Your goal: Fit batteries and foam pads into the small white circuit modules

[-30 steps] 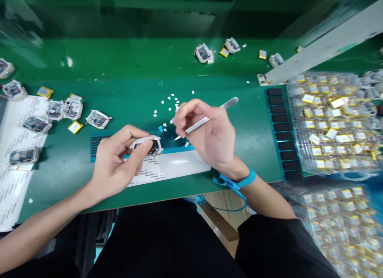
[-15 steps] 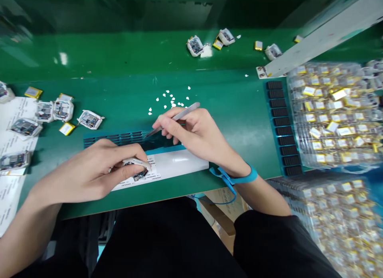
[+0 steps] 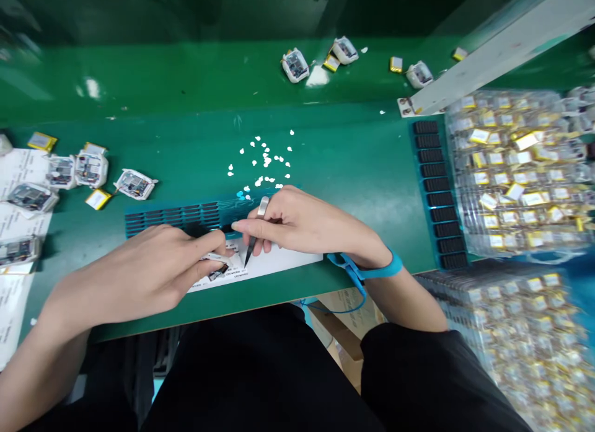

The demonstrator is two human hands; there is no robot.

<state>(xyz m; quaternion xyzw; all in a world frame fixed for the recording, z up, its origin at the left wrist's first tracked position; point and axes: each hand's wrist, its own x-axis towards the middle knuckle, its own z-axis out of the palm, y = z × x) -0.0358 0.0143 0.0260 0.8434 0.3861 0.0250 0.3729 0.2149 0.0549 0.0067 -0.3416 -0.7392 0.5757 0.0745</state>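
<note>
My left hand [image 3: 179, 264] is closed on a white-cased device with a circuit board inside [image 3: 217, 271], mostly covered by the fingers. My right hand [image 3: 283, 224] grips metal tweezers [image 3: 256, 233], their dark tips pointing down just right of the device. Beneath both hands lies a white printed sheet [image 3: 288, 264] near the front edge. Behind the left hand is a blue sheet with rows of black strips [image 3: 171, 218]. Small white round stickers [image 3: 266, 162] are scattered on the green table beyond the right hand.
Several opened white devices [image 3: 136, 184] and yellow-edged battery packs [image 3: 97, 199] lie at left; more sit at the back. At right stand a blue sheet with black pads [image 3: 439, 199] and clear trays of batteries [image 3: 511, 178]. A white post [image 3: 488, 54] rises at back right.
My right hand has brought the tweezers from the black strips down toward the device, tilting them steeper. My left hand keeps its hold on the device. The view has shifted slightly.
</note>
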